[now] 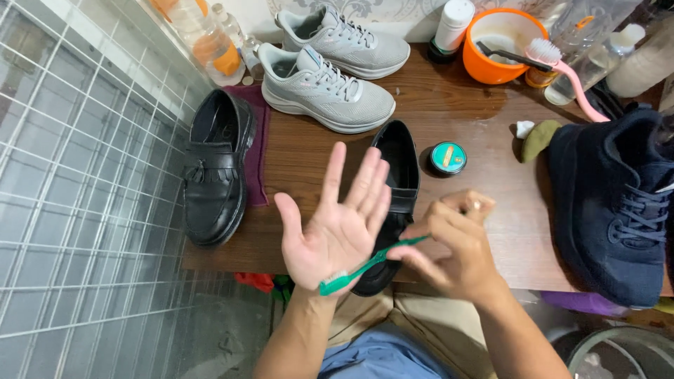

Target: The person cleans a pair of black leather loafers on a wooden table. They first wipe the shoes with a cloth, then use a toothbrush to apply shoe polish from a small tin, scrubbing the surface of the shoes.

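Left hand (pixel 337 228): open, palm up, fingers spread and raised, holding nothing. The bristle head of a green toothbrush (pixel 365 269) lies across the heel of this palm.

Right hand (pixel 456 245): closed around the far end of the toothbrush handle, fingers curled. The handle is thin, smooth plastic, running slantwise from the right hand down to the left palm.

Black loafer (pixel 400 175): smooth, glossy leather, slim and pointed toward the person, directly behind both hands; its toe reaches the near table edge.

Second black loafer (pixel 217 168): matching leather with a fringed strap, standing to the left, partly on a dark purple cloth (pixel 258 154).

Grey sneakers (pixel 330 67): a pair, knitted mesh uppers, white soles, laced, set at the back.

Navy sneaker (pixel 614 203): woven fabric, dark laces, bulky, at the right edge.

Polish tin (pixel 448 157): small, round, teal lid, just beside the near loafer.

Orange bowl (pixel 502 45): round plastic, with a pink long-handled brush (pixel 562 67) resting against it.

Clear bottles (pixel 210 38): plastic, in the back left corner; a white canister and further clear bottles stand at the back right.

Table (pixel 484 210): brown wood-grain top, crowded along the back and sides; bare room lies between the near loafer and the navy sneaker.

White wire grid (pixel 77 175): closes the left side, grey tiles behind it.
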